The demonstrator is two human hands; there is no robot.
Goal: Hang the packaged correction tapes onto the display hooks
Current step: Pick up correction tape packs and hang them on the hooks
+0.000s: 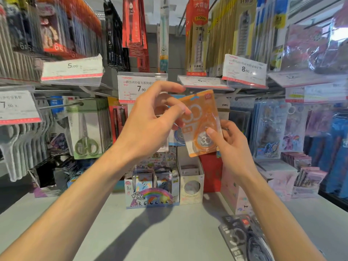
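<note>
An orange packaged correction tape [201,117] is held up in front of the display, tilted slightly left. My right hand [228,146] pinches its lower right corner, thumb on the front. My left hand [150,125] is raised beside the pack's upper left, its fingers curled around something near the pack's left edge; exactly what it holds is hidden. A blue correction tape pack [178,137] hangs behind them under the 7.90 price tag [139,87]. Dark packaged correction tapes [243,240] lie on the shelf at the lower right.
Scissors packs [86,129] hang at the left, pen packs [118,119] beside them. Price tag holders [205,82] jut out above the hands. Cardboard display boxes [152,187] stand on the grey shelf [150,232]. Sticker packs [271,129] hang at the right.
</note>
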